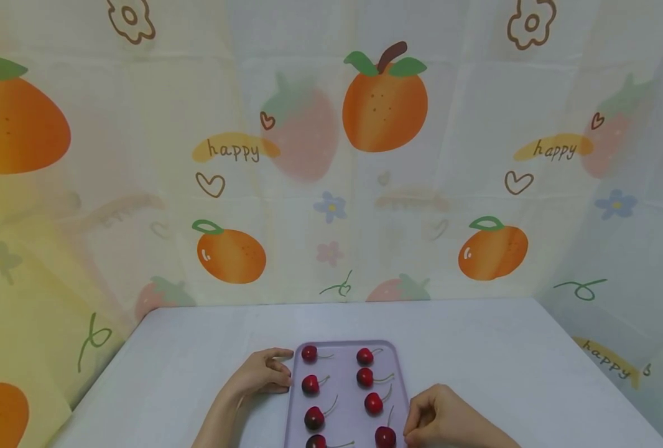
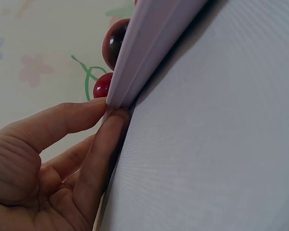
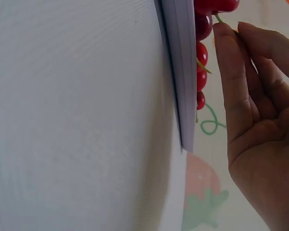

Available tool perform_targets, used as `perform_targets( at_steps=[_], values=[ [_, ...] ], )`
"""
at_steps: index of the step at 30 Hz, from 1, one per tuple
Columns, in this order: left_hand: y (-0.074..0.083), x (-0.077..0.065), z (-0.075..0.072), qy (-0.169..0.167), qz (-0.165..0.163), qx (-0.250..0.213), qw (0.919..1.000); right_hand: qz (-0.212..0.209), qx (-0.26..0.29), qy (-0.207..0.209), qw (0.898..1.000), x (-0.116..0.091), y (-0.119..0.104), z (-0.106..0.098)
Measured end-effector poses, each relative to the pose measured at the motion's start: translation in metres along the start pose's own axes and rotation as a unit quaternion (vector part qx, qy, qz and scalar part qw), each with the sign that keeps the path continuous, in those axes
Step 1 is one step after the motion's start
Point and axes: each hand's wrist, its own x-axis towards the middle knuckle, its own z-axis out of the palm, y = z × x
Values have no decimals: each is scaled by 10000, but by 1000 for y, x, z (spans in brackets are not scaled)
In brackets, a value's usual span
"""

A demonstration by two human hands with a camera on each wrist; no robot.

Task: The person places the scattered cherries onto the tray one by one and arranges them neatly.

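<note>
A lilac tray (image 1: 339, 398) holds two columns of red cherries with green stems, among them a left-column cherry (image 1: 315, 418) and a right-column cherry (image 1: 374, 404). My left hand (image 1: 265, 373) is at the tray's left side. The left wrist view has its fingertips (image 2: 118, 115) against the rim at a corner, pinching it. By the right edge is my right hand (image 1: 442, 418), thumb and fingers drawn together. In the right wrist view, a large cherry (image 3: 216, 5), cut off by the frame, has its stem (image 3: 218, 18) running to those fingertips (image 3: 223, 30), which pinch it.
Under the tray is a white tabletop (image 1: 477, 354). A printed cloth backdrop (image 1: 331, 37) with oranges, strawberries and the word "happy" hangs behind it and along both sides. The tray's near end lies below the head view.
</note>
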Motion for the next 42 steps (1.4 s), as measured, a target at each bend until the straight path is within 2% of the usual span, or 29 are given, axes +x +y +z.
perform_targets(
  at_steps=[6,19,27,42],
  values=[
    [-1,1,0,32,-21,21,10000,7,96,-184,9998,-1,-1,0],
    [-3,2,-1,-36,53,-19,10000,476,707,-503,9951,-3,5,1],
    [-3,2,-1,-16,34,-40,10000,225,508,-590,9967,-1,7,2],
    [0,0,0,56,-64,4,10000,203,477,-463,9976,0,10,1]
  ],
)
